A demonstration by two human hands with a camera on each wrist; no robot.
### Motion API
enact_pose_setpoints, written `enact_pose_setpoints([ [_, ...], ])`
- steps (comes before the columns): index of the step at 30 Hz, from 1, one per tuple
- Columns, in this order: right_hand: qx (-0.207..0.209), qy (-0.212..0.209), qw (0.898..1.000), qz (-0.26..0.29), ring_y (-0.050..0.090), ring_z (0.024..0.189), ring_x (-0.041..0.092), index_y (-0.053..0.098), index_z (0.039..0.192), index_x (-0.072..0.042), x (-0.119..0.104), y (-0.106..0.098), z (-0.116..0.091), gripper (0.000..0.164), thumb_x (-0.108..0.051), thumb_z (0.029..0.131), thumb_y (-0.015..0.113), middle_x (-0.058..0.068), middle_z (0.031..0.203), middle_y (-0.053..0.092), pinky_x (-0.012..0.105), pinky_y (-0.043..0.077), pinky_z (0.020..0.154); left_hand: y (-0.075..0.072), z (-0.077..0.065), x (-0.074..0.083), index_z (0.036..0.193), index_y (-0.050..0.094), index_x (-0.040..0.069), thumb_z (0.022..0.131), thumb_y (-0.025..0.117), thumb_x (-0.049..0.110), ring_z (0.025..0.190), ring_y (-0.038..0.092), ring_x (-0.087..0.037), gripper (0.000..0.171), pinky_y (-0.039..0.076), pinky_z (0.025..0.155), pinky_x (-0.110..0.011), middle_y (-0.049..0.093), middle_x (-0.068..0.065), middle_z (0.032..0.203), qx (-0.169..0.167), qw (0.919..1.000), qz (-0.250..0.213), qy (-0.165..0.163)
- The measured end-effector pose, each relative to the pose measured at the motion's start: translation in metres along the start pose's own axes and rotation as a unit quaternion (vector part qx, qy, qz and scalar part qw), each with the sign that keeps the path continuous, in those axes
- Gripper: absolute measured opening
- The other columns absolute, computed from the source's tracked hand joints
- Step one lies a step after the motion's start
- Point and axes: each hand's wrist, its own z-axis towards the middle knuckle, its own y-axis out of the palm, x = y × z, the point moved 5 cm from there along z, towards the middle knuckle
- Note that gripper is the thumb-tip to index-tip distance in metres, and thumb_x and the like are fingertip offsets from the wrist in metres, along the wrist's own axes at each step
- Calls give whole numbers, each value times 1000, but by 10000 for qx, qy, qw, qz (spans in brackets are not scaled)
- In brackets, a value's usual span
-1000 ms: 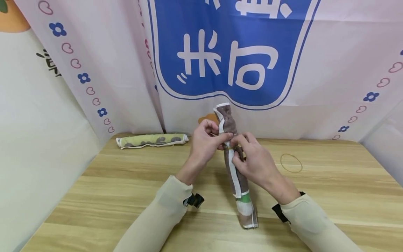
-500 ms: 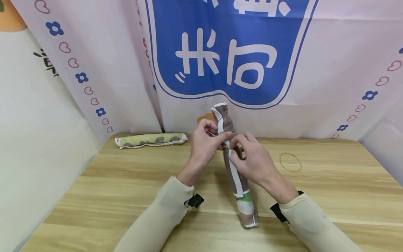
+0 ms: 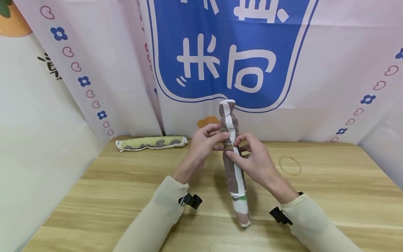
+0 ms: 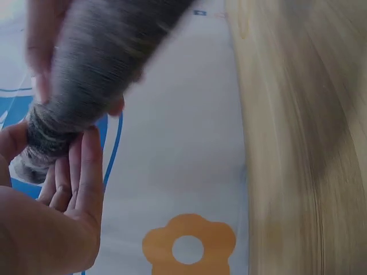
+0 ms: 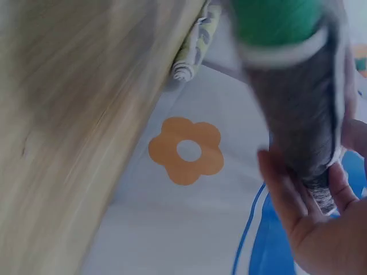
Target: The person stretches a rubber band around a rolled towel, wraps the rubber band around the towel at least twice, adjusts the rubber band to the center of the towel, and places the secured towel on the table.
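A rolled brown-grey towel (image 3: 231,175) with a white edge strip stands tilted between my hands in the head view, its green and white band near the lower end. A thin yellowish rubber band (image 3: 231,144) circles its middle, where the roll narrows. My left hand (image 3: 201,143) holds the roll from the left, thumb on the front and fingers behind. My right hand (image 3: 256,159) grips it from the right just below, thumb across the white strip. In the left wrist view the blurred towel (image 4: 109,63) lies between fingers of both hands. The right wrist view shows its green stripe (image 5: 275,20) close up.
A second rolled towel, yellow-green with grey spots (image 3: 152,142), lies at the table's back left. A loose rubber band (image 3: 290,165) lies on the wooden table (image 3: 104,210) to the right. A printed cloth (image 3: 315,119) hangs behind the table.
The towel has turned about its length, so its white strip now faces more to the front. Its top has shifted right and its lower end left. My left fingers have spread around it.
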Motion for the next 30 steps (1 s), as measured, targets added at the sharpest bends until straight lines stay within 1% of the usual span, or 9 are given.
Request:
enact_pose_setpoints([
  [4, 318, -724, 9954, -544, 71, 98, 32, 59, 112, 1, -4, 2, -1, 33, 2, 90, 84, 16, 109, 56, 36, 64, 76, -2, 0, 1, 128, 67, -1, 92, 79, 5, 87, 73, -20, 39, 65, 75, -37, 73, -13, 105, 364, 9993, -68, 53],
  [7, 378, -924, 9926, -693, 70, 96, 30, 61, 111, -1, -6, 1, -1, 33, 3, 89, 85, 14, 106, 56, 36, 65, 75, -1, -1, 3, 126, 67, -1, 91, 80, 4, 84, 72, -20, 38, 64, 71, -36, 73, -12, 103, 509, 9986, -116, 125],
  [10, 245, -921, 9925, -762, 69, 96, 29, 61, 110, -2, -6, 1, -1, 30, 3, 90, 83, 13, 106, 56, 35, 64, 74, 0, -1, 3, 124, 68, -1, 90, 80, 3, 82, 71, -19, 36, 64, 68, -35, 72, -12, 100, 615, 9979, -127, 151],
  [14, 37, -841, 9930, -832, 65, 96, 28, 62, 107, -5, -4, 2, -1, 26, 2, 91, 81, 12, 107, 55, 34, 64, 71, 0, -3, 1, 121, 69, -2, 89, 80, 1, 77, 70, -18, 34, 64, 65, -34, 71, -10, 94, 740, 9971, -156, 86],
  [19, -53, -871, 9922, -886, 64, 94, 27, 61, 102, -7, -6, 2, 0, 24, 2, 91, 80, 11, 105, 54, 34, 64, 69, 0, -4, 1, 120, 68, -1, 88, 80, 0, 76, 69, -19, 34, 64, 65, -35, 70, -9, 93, 800, 9967, -131, 83],
  [25, -94, -974, 9888, -1129, 67, 96, 29, 60, 113, -2, -6, 5, 1, 30, 3, 91, 80, 14, 110, 55, 34, 64, 72, 0, -6, 4, 120, 66, -1, 88, 81, -1, 74, 67, -18, 36, 63, 62, -34, 66, -9, 90, 878, 9960, 63, 164],
  [27, -117, -991, 9875, -1216, 69, 96, 29, 60, 113, -3, -5, 6, 0, 31, 4, 90, 80, 14, 110, 56, 33, 64, 73, 1, -8, 5, 120, 66, -2, 87, 82, -2, 71, 65, -18, 36, 63, 60, -33, 66, -8, 89, 903, 9956, 176, 202],
  [30, -142, -1030, 9870, -1222, 70, 95, 30, 60, 108, -5, -6, 5, -1, 28, 4, 90, 79, 13, 109, 56, 33, 64, 71, 4, -9, 7, 119, 67, -2, 87, 82, -2, 69, 65, -17, 36, 62, 57, -33, 67, -8, 87, 938, 9944, 374, 316],
])
